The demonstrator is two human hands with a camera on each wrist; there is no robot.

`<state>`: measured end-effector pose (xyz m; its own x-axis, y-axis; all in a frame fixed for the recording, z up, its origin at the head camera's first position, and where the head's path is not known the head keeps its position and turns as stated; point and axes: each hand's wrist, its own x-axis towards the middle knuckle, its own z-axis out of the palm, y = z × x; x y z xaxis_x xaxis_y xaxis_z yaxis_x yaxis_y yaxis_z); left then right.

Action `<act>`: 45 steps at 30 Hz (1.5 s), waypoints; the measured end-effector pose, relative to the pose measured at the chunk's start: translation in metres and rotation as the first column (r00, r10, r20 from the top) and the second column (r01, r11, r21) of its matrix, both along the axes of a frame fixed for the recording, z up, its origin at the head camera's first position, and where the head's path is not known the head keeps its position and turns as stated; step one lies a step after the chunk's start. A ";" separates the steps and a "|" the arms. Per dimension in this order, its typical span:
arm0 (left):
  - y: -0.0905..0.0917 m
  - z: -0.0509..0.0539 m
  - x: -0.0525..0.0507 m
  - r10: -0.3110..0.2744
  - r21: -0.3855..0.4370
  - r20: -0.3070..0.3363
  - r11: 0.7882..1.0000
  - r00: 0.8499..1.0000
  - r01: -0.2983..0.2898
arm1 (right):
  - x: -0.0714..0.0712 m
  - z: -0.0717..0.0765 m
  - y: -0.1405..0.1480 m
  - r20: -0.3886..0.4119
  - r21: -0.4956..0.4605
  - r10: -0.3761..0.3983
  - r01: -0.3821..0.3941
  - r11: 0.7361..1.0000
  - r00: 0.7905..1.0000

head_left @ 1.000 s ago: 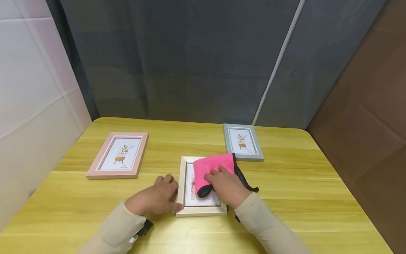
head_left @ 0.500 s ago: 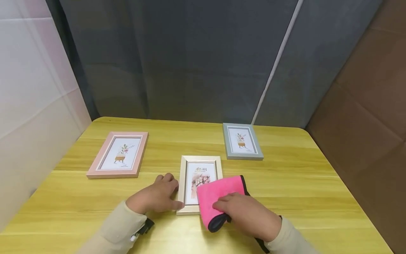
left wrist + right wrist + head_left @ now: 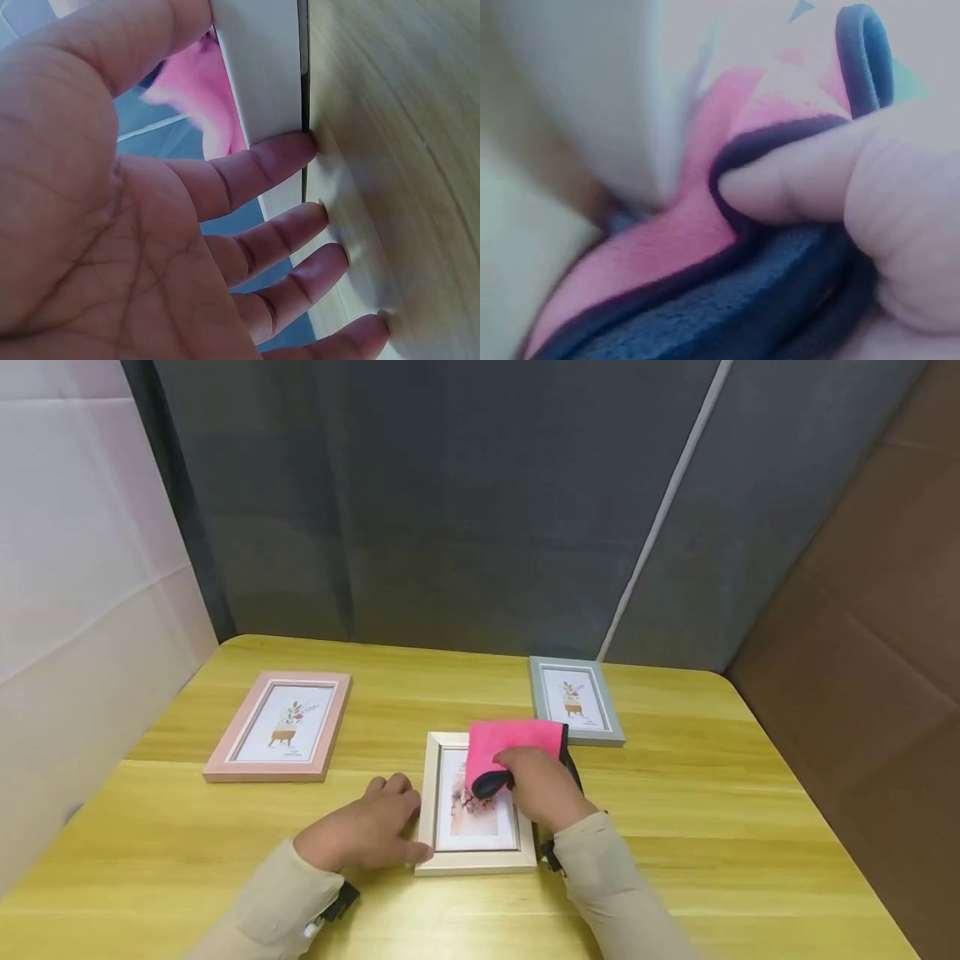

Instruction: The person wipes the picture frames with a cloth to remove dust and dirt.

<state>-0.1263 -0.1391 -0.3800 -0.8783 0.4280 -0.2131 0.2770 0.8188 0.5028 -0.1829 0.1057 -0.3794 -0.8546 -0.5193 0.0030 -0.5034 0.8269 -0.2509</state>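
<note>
A cream picture frame with a floral print lies flat on the wooden table, near the middle. My left hand rests at its left side, thumb on the lower left corner. In the left wrist view, the loosely extended fingers touch the frame's edge and the tabletop. My right hand grips a folded pink cloth with black edging, over the frame's upper right part. The right wrist view shows the thumb tucked into a fold of that cloth. The cloth hides part of the print.
To the far left lies a pink picture frame with a potted-plant print. A grey-blue picture frame with a similar print lies at the back right, close to the cloth. A dark curtain hangs behind the table.
The right hand has slid the cloth down to the frame's lower right, then back up to its upper right. My left hand stays in place by the frame.
</note>
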 end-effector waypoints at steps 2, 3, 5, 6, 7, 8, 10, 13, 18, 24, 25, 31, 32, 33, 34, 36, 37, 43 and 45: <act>0.001 0.000 0.000 0.001 0.000 0.002 1.000 1.000 -0.001 | -0.006 0.004 0.004 0.046 -0.092 -0.033 0.037 0.995 0.998; 0.001 -0.001 0.000 -0.003 -0.001 0.001 1.000 1.000 0.003 | -0.009 0.006 0.006 0.063 -0.123 -0.042 0.049 0.991 0.997; 0.000 -0.002 0.000 -0.011 -0.006 -0.007 1.000 1.000 0.011 | -0.011 0.012 0.012 0.077 -0.156 -0.060 0.072 0.985 0.995; 0.000 -0.002 0.000 -0.016 -0.011 -0.013 1.000 1.000 0.016 | -0.012 0.015 0.015 0.072 -0.175 -0.067 0.079 0.981 0.995; 0.000 -0.002 0.000 -0.019 -0.018 -0.017 1.000 1.000 0.019 | -0.012 0.019 0.017 0.063 -0.189 -0.075 0.086 0.978 0.995; -0.001 -0.001 0.000 -0.023 -0.024 -0.017 0.999 1.000 0.023 | -0.013 0.022 0.019 0.045 -0.202 -0.079 0.086 0.976 0.996; -0.001 -0.001 0.001 -0.033 -0.030 -0.018 0.999 0.999 0.033 | -0.013 0.029 0.023 0.002 -0.225 -0.089 0.088 0.970 0.996; 0.001 0.001 0.004 -0.045 -0.038 -0.001 0.998 0.999 0.045 | -0.009 0.041 0.029 -0.101 -0.233 -0.090 0.064 0.970 0.991; 0.010 0.002 0.007 -0.082 -0.035 0.007 0.996 0.997 0.083 | -0.005 0.054 0.043 -0.257 -0.198 -0.169 0.119 0.973 0.952; 0.022 -0.001 0.012 -0.104 -0.042 -0.028 0.994 0.994 0.103 | -0.012 0.034 0.040 -0.101 -0.070 -0.142 0.136 0.988 0.985; 0.023 -0.001 0.013 -0.104 -0.040 -0.035 0.994 0.994 0.103 | -0.012 0.028 0.038 -0.047 -0.050 -0.123 0.121 0.991 0.991; 0.027 -0.002 0.015 -0.100 -0.023 -0.061 0.995 0.993 0.099 | -0.014 0.007 0.022 0.062 0.016 -0.086 0.085 0.996 0.994; 0.027 -0.001 0.015 -0.101 -0.020 -0.062 0.995 0.993 0.100 | -0.013 0.007 0.019 0.051 0.026 -0.084 0.083 0.996 0.995; 0.027 -0.001 0.015 -0.103 -0.018 -0.061 0.995 0.993 0.102 | -0.013 0.007 0.016 0.035 0.037 -0.078 0.077 0.996 0.996; 0.027 -0.001 0.016 -0.105 -0.019 -0.061 0.994 0.993 0.104 | -0.011 0.006 0.013 0.028 0.044 -0.077 0.076 0.996 0.997; 0.028 -0.001 0.016 -0.109 -0.022 -0.056 0.994 0.992 0.108 | -0.008 0.007 0.006 0.022 0.066 -0.065 0.063 0.996 0.998; 0.029 -0.001 0.017 -0.113 -0.026 -0.054 0.993 0.992 0.111 | -0.006 0.006 0.002 0.022 0.075 -0.057 0.055 0.996 0.998; 0.030 0.000 0.017 -0.120 -0.032 -0.059 0.992 0.991 0.118 | 0.003 0.007 -0.026 -0.012 0.153 0.055 -0.053 0.987 0.998; 0.029 0.000 0.017 -0.113 -0.028 -0.071 0.993 0.991 0.111 | 0.005 0.008 -0.030 -0.005 0.152 0.079 -0.078 0.985 0.997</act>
<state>-0.1097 -0.1103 -0.3802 -0.8387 0.5200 -0.1618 0.4026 0.7922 0.4587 -0.1780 0.0756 -0.3711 -0.8115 -0.5798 -0.0721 -0.5701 0.8128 -0.1198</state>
